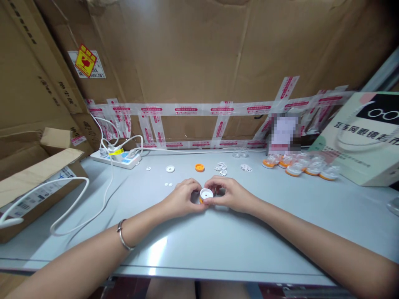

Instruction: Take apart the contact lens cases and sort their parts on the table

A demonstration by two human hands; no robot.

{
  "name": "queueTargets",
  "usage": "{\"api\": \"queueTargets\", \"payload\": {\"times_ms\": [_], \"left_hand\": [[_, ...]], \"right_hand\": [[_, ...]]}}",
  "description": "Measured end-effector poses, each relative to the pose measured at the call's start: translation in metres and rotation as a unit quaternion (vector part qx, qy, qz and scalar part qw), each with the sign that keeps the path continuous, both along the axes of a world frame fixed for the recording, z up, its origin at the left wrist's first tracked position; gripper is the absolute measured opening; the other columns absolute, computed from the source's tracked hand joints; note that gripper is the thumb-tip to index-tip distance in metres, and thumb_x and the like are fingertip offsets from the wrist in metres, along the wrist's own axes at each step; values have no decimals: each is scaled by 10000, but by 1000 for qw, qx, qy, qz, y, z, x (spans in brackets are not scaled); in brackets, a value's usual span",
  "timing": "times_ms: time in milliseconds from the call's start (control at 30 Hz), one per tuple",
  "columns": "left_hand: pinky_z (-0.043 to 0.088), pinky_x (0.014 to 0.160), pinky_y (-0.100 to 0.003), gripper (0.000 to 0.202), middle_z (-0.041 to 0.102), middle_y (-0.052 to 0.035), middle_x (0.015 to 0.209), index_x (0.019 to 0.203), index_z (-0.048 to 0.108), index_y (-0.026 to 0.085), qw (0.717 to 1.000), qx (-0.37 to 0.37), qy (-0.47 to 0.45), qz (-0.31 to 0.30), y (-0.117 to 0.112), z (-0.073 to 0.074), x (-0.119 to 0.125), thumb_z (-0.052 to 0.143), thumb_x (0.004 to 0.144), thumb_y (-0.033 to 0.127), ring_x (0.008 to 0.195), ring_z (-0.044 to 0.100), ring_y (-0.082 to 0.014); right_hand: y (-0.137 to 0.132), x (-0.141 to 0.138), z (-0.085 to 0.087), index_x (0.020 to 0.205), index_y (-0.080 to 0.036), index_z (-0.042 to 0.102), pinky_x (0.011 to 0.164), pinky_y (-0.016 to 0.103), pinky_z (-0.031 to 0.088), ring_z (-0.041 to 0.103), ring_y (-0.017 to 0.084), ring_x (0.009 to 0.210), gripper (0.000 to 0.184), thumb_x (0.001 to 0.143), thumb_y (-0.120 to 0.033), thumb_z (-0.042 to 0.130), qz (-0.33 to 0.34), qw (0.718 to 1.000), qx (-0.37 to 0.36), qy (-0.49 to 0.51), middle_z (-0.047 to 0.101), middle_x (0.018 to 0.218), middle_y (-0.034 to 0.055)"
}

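Observation:
Between both hands, low over the middle of the table, is a small round piece with a white dished disc (pixel 206 193) on top and an orange edge (pixel 201 200) below. My left hand (pixel 184 196) closes on its left side, thumb in front. My right hand (pixel 230 193) pinches it from the right, thumb at the front rim. Some fingertips are hidden behind the piece. Beyond the hands lie a loose orange round part (pixel 199 167) and a white ring-shaped part (pixel 170 169). Two tiny white discs (pixel 168 184) rest nearer, to the left.
Small white cut-out parts (pixel 222 167) lie in clusters at the back. Several orange-and-clear pieces (pixel 297 167) sit at right, before a printed box (pixel 358 141). On the left are a power strip (pixel 120 158), white cables and an open carton (pixel 46 187). Cardboard (pixel 187 54) walls the back.

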State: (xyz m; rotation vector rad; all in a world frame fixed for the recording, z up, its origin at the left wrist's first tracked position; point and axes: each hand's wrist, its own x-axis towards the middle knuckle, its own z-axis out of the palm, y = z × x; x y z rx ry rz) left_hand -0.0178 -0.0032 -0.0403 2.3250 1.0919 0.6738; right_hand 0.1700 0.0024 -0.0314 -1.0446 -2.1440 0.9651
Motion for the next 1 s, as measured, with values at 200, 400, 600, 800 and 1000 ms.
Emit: {"api": "queueTargets", "payload": {"times_ms": [200,400,600,800,1000], "left_hand": [[425,833,-313,230,579,-38,940,851,612,192,1000,-3,2,4,-2,2,-4,667,655,298,893,552,-196],[411,867,-336,219,574,-46,956,850,619,189,1000,-21,17,7,-5,7,-4,666,659,285,926,547,-211],[396,878,-347,258,570,-46,962,881,623,197,1000,-10,20,8,-5,4,-6,678,657,311,935,543,-217],[393,881,-344,248,564,-45,955,883,620,199,1000,-1,19,-1,-4,3,-7,681,669,309,938,540,-211],[409,857,-337,315,553,-50,969,895,616,197,1000,-15,6,-9,-2,3,-8,719,648,364,922,538,-207]], "right_hand": [[10,5,5,924,-171,619,779,311,455,570,160,813,315,692,-382,633,-91,993,-16,71,630,928,53],[36,2,-11,956,-157,558,725,309,464,561,153,735,331,665,-299,629,-139,988,56,-41,631,874,56],[56,-7,-17,915,-193,459,665,265,456,550,126,692,354,640,-305,653,-125,989,69,-48,594,793,5],[70,-12,-19,851,-192,468,628,262,432,527,127,657,346,633,-371,667,-130,987,74,-61,568,734,-15],[53,-9,-7,859,-184,523,676,291,431,527,152,724,348,653,-431,656,-143,985,92,-39,596,833,27]]}}
